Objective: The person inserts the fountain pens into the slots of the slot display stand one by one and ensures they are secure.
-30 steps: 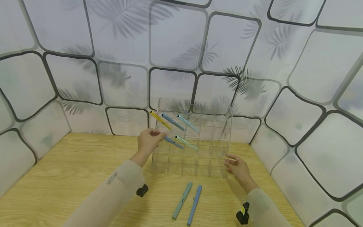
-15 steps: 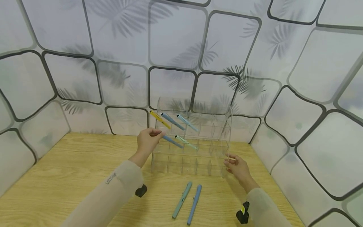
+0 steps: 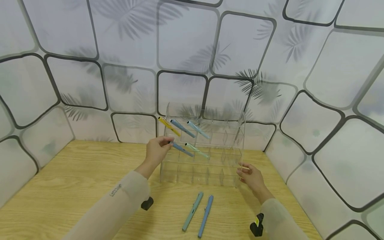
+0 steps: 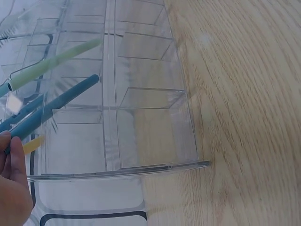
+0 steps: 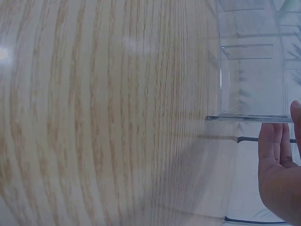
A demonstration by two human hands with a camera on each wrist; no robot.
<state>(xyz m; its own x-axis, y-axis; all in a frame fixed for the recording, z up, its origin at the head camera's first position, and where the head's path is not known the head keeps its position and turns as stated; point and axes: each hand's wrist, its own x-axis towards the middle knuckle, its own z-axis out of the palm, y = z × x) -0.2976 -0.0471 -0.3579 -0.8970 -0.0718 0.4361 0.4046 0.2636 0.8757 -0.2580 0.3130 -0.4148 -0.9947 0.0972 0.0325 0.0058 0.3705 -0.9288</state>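
In the head view, a clear acrylic tiered rack [image 3: 200, 181] stands on the pale wood-grain bench [image 3: 105, 160], its see-through edges hard to trace. At its nine o'clock the left hand [image 3: 155, 151] pinches a slim slate-blue pen [image 3: 183, 150] in the rack, fingertips covering part of its upper end. At four o'clock the right hand [image 3: 252, 180] holds the side panel between thumb and fingers. A grey-green capped pen [image 3: 193, 211] and a blue capped pen [image 3: 205, 216] lie at six o'clock. Since the earlier frame, the left beige sleeve [image 3: 120, 196] has shifted slightly toward eight o'clock.

In the left wrist view, the left hand, at eight o'clock, is cut off; a yellow pen [image 4: 33, 144] shows only partly.

In the right wrist view, the right hand, at four o'clock, runs off the edge.
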